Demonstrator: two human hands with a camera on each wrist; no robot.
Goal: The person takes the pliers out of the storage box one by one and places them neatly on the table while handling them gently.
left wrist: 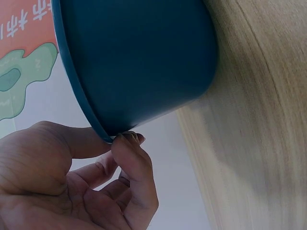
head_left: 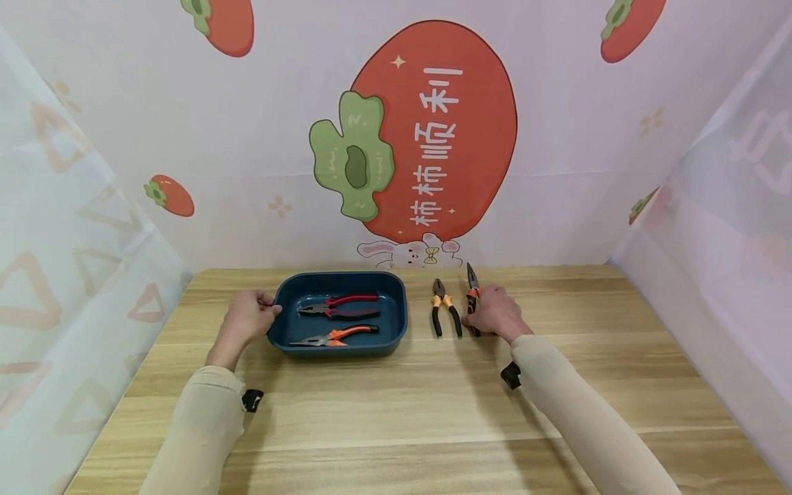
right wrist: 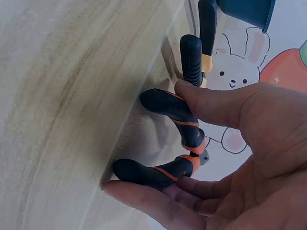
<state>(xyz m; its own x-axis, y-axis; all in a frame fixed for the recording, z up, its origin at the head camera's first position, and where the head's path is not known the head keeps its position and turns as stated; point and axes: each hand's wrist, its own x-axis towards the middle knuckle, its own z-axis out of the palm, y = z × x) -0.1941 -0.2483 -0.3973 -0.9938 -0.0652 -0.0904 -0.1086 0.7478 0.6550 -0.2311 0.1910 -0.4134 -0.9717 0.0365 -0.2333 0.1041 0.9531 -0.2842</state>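
Observation:
My left hand (head_left: 247,317) pinches the left rim of a dark blue plastic bin (head_left: 340,351) between thumb and forefinger. Inside the bin lie red-and-black pliers (head_left: 353,299) and, in front of them, orange-and-black long-nose pliers (head_left: 337,335). To the right of the bin, my right hand (head_left: 500,311) holds another pair of long-nose pliers (head_left: 473,278), jaws pointing toward the back wall. Seen from the right wrist, its thumb lies along one black-and-orange handle (right wrist: 168,103) and the fingers along the other, with the handles spread.
Between the bin and my right hand lie yellow-and-black pliers (head_left: 447,301) with their handles apart. A wood-grain table (head_left: 396,419) carries everything. A white cloth wall (head_left: 260,137) printed with persimmons rises right behind the table's back edge, with more cloth at both sides.

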